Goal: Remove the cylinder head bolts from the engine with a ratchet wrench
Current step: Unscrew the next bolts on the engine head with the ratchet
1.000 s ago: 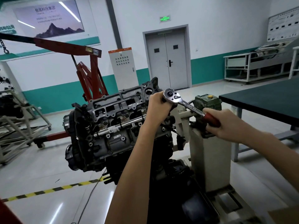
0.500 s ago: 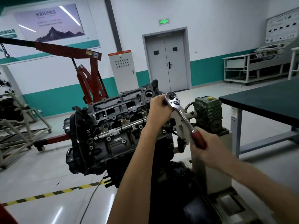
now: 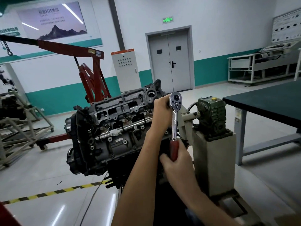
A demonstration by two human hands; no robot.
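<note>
**Both hands on the ratchet at the cylinder head**

Head camera, the one view on offer. The ratchet wrench [image 3: 174,124] stands at the right-hand end of the engine [image 3: 114,128], with its chrome head up at twelve o'clock and its red handle hanging straight down to six. The left hand [image 3: 161,111] is curled tight against the wrench head at its nine o'clock, steadying it. The right hand [image 3: 177,162] is wrapped round the red grip. The cylinder head bolt itself is hidden behind that left fist, so I can't tell how far out it stands.

How will it handle? That wrench looks like solid steel, stiff and weighty, and the polished shank looks slick. The red grip is the place to pull from, with the other hand holding the head square so the socket doesn't ride off. I'd expect head bolts to be tight and then let go suddenly, with knuckles close to the metal of the stand.

Now the writing. A green exit sign [image 3: 168,19] glows at twelve o'clock above the grey double door [image 3: 170,61], its characters too small to read. At ten o'clock hangs a mountain poster [image 3: 52,22] with Chinese lettering I can't make out. A white label [image 3: 114,132] sits on the rail across the engine, its print illegible. A green gearbox [image 3: 211,118] sits at the wrench's three o'clock, with no marking I can read.
</note>
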